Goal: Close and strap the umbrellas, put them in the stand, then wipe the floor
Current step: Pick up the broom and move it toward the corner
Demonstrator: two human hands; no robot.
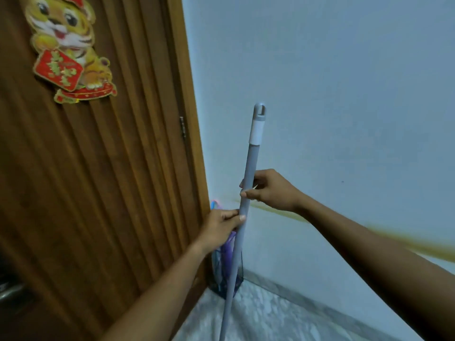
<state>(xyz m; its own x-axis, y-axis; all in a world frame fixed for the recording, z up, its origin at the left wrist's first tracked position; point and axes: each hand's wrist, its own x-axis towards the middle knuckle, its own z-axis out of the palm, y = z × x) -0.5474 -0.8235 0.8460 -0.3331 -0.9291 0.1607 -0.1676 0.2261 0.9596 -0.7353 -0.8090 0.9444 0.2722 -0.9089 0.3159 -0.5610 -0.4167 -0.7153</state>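
Note:
A long grey mop pole (250,163) with a white collar and a hanging loop at its top stands nearly upright in front of me. My right hand (267,190) grips the pole about halfway up, fingers curled round it. My left hand (222,226) holds the pole just below, thumb on its front. Behind the pole, in the corner, a dark mesh umbrella stand (240,274) holds a purple umbrella (227,252) and a bluish one, with a pink and blue handle (215,204) showing above my left hand. The pole's lower end runs out of view.
A brown wooden door (98,168) with a tiger decoration (67,45) fills the left. A pale blue wall (332,94) is on the right. Speckled grey floor (270,316) with a grey skirting lies below. A blurred yellow streak (283,215) crosses my right arm.

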